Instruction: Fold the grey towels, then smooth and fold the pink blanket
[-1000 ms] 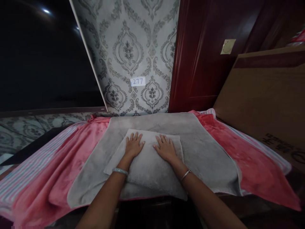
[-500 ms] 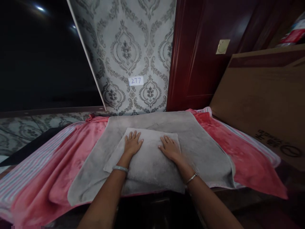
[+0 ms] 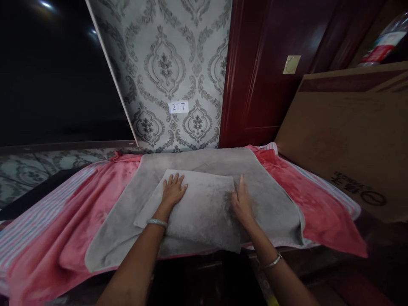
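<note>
A folded grey towel (image 3: 200,208) lies on a larger grey towel (image 3: 270,199), which is spread over a pink blanket (image 3: 318,204). My left hand (image 3: 173,191) rests flat on the folded towel's left part, fingers spread. My right hand (image 3: 242,202) is at the folded towel's right edge, turned on its side, with the fingers tucked at or under that edge and the thumb pointing up. Both wrists wear silver bangles.
A big cardboard box (image 3: 347,131) stands at the right, with a bottle (image 3: 381,42) behind it. A dark red door (image 3: 270,63) and patterned wallpaper with a label reading 277 (image 3: 178,107) are behind. A dark screen (image 3: 54,72) is at the left.
My right hand slid from the middle of the folded towel to its right edge and turned on its side. My left hand stayed flat. The view shifted slightly.
</note>
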Demonstrator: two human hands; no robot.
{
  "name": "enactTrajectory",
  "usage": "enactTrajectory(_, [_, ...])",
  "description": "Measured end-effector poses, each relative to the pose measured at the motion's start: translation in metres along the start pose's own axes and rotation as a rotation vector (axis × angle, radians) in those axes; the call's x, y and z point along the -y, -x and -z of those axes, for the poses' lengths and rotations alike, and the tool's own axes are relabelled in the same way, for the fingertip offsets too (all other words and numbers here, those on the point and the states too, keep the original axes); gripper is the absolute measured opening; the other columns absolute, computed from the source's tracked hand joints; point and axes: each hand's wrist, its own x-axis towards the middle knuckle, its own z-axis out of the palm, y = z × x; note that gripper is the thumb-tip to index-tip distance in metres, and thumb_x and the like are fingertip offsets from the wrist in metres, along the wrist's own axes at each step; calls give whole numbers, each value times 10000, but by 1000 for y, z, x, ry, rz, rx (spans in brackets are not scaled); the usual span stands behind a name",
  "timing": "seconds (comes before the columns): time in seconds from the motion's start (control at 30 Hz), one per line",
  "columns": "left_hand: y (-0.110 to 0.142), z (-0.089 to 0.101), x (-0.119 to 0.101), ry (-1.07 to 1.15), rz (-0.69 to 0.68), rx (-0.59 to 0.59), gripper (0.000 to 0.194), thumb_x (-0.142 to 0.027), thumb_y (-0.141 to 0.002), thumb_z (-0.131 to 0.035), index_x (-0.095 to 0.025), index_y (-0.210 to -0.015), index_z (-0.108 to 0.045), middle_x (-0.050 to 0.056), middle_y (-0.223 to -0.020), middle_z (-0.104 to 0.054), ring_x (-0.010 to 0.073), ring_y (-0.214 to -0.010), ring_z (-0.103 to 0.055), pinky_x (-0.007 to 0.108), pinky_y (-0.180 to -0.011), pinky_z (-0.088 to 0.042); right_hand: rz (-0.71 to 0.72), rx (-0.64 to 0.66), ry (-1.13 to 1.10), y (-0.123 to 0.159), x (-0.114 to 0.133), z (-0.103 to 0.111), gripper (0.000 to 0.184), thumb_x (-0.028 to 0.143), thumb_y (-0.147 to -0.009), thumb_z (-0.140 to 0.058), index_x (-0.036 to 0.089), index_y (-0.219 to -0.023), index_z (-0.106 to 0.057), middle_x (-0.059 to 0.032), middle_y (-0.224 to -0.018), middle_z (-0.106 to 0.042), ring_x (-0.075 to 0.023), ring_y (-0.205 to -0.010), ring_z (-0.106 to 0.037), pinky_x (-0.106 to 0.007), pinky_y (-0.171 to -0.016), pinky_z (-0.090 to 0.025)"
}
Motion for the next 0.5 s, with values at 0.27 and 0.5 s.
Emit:
enactTrajectory(0.27, [0,5,0,-25,2,13,612,-477,-1000,-312,-243,-1563,-366,89,-1661,-285,334,-1539,-205,582,-1228,-175,-346,-15,-382,-5,5,-37,845,470,-913,-289,91,-1624,-36,-144,-1645,-228,-217,-1486,-310,-397,-1215,-276])
enactTrajectory(0.5, [3,17,-55,16,-11,18,592,-437,-1008,-300,-175,-1525,-418,154,-1632,-332,353,-1522,-246,615,-1196,-238,-328,-104,-457,-1,-8,-50,788,554,-978,-153,118,-1626,-47,-129,-1660,-180,-185,-1518,-219,-404,-1229,-228])
